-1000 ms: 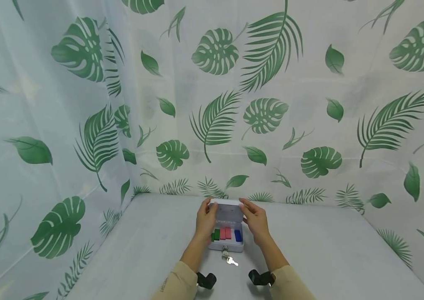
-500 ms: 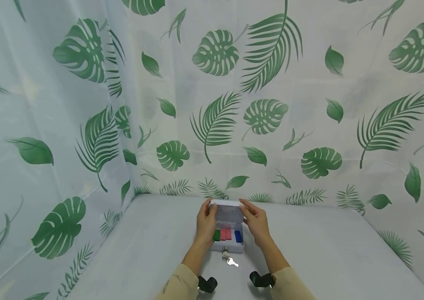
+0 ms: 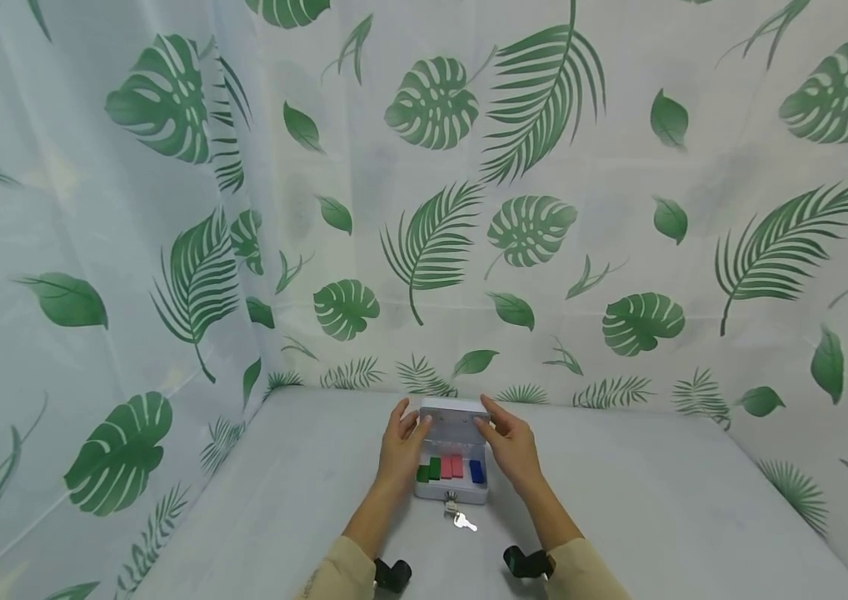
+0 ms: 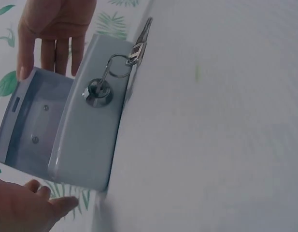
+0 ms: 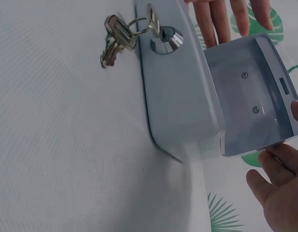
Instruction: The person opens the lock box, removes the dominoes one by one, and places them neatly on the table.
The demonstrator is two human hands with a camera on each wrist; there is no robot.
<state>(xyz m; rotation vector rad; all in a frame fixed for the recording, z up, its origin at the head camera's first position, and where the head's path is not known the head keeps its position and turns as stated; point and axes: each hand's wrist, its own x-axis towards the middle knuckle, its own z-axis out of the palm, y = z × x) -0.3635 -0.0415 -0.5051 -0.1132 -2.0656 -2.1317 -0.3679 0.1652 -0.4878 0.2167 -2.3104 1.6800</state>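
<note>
A small grey cash box [image 3: 431, 493] stands on the table, its lid [image 3: 457, 428] raised. Inside lie green blocks [image 3: 435, 468], pink blocks [image 3: 451, 467] and a blue block [image 3: 476, 472]. One key sits in the round front lock [image 4: 98, 92]; another key [image 3: 464, 522] hangs from its ring. My right hand [image 3: 514, 446] holds the lid's right side, thumb on the inner edge and fingers behind it. Spread fingers of my left hand [image 3: 397, 450] are beside the lid's left side, the thumb near its edge. In the left wrist view that thumb [image 4: 66, 205] points past the box, apart from it.
A white cloth covers the table [image 3: 641, 500]. Behind and to the left hangs a white curtain [image 3: 559, 292] with green leaf prints. Black wrist mounts [image 3: 529, 562] jut inward from both cuffs.
My left hand has let go of the lid's left corner and shifted left, uncovering the leftmost green block. The right hand keeps its place at the lid, and the box has not moved.
</note>
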